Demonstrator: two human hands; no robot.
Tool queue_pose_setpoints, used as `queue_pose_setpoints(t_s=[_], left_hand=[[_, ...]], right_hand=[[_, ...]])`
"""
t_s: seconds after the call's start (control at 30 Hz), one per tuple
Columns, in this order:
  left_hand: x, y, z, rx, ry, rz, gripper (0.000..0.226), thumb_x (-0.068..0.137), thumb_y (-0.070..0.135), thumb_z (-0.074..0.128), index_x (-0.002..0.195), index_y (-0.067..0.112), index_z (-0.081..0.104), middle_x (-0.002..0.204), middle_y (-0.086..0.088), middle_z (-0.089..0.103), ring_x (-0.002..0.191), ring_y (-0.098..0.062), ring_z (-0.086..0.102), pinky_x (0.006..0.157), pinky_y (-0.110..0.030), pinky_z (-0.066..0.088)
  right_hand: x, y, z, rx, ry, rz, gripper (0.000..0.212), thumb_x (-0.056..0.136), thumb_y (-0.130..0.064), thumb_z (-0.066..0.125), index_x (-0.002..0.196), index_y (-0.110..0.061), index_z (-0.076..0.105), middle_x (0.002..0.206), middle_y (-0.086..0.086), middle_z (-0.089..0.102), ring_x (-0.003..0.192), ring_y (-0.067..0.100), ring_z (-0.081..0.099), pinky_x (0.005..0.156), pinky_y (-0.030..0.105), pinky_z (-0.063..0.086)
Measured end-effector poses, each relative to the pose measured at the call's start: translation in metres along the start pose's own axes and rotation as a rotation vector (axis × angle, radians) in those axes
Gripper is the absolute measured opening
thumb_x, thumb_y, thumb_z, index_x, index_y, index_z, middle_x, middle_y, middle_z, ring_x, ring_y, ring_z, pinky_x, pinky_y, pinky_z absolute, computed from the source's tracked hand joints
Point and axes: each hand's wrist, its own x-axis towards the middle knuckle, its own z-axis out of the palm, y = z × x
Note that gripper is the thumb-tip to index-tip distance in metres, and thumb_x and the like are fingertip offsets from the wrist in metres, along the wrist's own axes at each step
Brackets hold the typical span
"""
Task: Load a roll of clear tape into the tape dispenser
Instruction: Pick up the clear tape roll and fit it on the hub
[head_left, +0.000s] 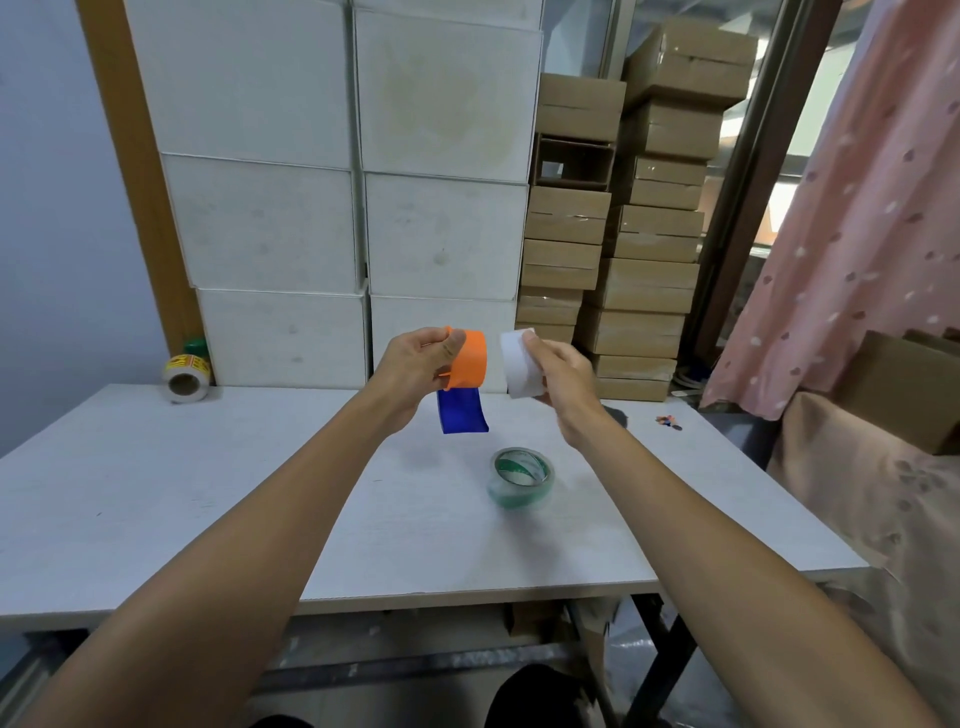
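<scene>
While the roll of clear tape (521, 477) lies flat on the white table (156, 493), untouched, at about five o'clock from the raised hands, both hands are busy above it. The left hand (415, 369) is closed around the orange drum of the tape dispenser (466, 359), its blue tail hanging down toward six o'clock. The right hand (558, 375) pinches a white ring (519, 364), just beside the orange drum at its three o'clock, the two not touching. I'd judge that's an empty core, and the new roll waits its turn.

Further out, a sticker roll (185, 378) sits at the table's far edge toward ten o'clock, with stacked white boxes (270, 228) and brown cartons (644, 280) behind.

The risk? The right hand is full, so it must shed the white ring first. And the clear roll could go on backwards, sticky side wrong, since the loose end is hard to see.
</scene>
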Motion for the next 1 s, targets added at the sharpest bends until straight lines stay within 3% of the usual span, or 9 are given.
queue_pose_setpoints(t_s=[0.1,0.23,0.37,0.53,0.77,0.9,1.0], left_hand=[[0.003,-0.002,-0.003,-0.018,0.011,-0.009,0.061,0.099,0.029,0.061,0.145,-0.008,0.046,0.145,-0.029,0.053,0.132,-0.045,0.055,0.108,-0.056,0.049],[0.006,-0.005,-0.004,-0.019,0.012,-0.013,0.062,0.099,0.03,0.061,0.146,-0.007,0.045,0.146,-0.027,0.053,0.133,-0.044,0.054,0.107,-0.056,0.049],[0.008,-0.007,-0.001,-0.023,0.011,-0.021,0.063,0.098,0.031,0.061,0.146,-0.006,0.045,0.146,-0.027,0.053,0.134,-0.044,0.054,0.108,-0.056,0.048],[0.01,-0.011,0.001,-0.014,0.002,-0.023,0.061,0.099,0.032,0.061,0.145,-0.006,0.046,0.145,-0.028,0.054,0.133,-0.044,0.054,0.109,-0.057,0.048],[0.011,-0.014,-0.001,-0.017,-0.002,-0.021,0.059,0.099,0.031,0.061,0.142,-0.007,0.049,0.142,-0.028,0.057,0.131,-0.044,0.057,0.107,-0.055,0.05],[0.011,-0.014,-0.001,-0.015,-0.001,-0.021,0.061,0.099,0.032,0.061,0.144,-0.007,0.047,0.144,-0.027,0.056,0.132,-0.043,0.056,0.107,-0.055,0.05],[0.011,-0.015,-0.002,-0.013,-0.001,-0.02,0.061,0.099,0.033,0.061,0.143,-0.006,0.048,0.143,-0.027,0.056,0.131,-0.043,0.056,0.107,-0.054,0.05]], right_hand=[[0.009,0.014,-0.024,-0.318,0.129,-0.049,0.047,0.082,-0.05,0.071,0.115,-0.018,0.063,0.111,0.002,0.064,0.096,0.02,0.06,0.071,0.034,0.05],[0.015,0.046,-0.06,-0.766,0.131,0.131,0.053,0.077,-0.044,0.068,0.122,-0.018,0.058,0.126,0.009,0.057,0.117,0.031,0.052,0.093,0.041,0.048],[0.01,0.075,-0.084,-1.047,0.129,0.263,0.051,0.077,-0.043,0.069,0.121,-0.02,0.057,0.132,0.011,0.052,0.122,0.035,0.046,0.098,0.043,0.041],[-0.001,0.101,-0.1,-1.139,0.129,0.349,0.054,0.079,-0.046,0.07,0.121,-0.017,0.052,0.132,0.013,0.049,0.124,0.037,0.041,0.099,0.045,0.04],[-0.007,0.102,-0.096,-1.232,0.106,0.327,0.078,0.081,-0.058,0.067,0.141,-0.016,0.039,0.146,0.016,0.039,0.133,0.036,0.034,0.104,0.045,0.033],[-0.013,0.09,-0.074,-1.139,0.087,0.029,0.081,0.085,-0.061,0.062,0.148,-0.015,0.038,0.159,0.014,0.025,0.14,0.035,0.026,0.111,0.047,0.029],[-0.021,0.085,-0.047,-0.965,-0.117,-0.044,0.09,0.081,-0.068,0.063,0.15,-0.018,0.036,0.161,0.009,0.02,0.144,0.032,0.022,0.112,0.047,0.027]])
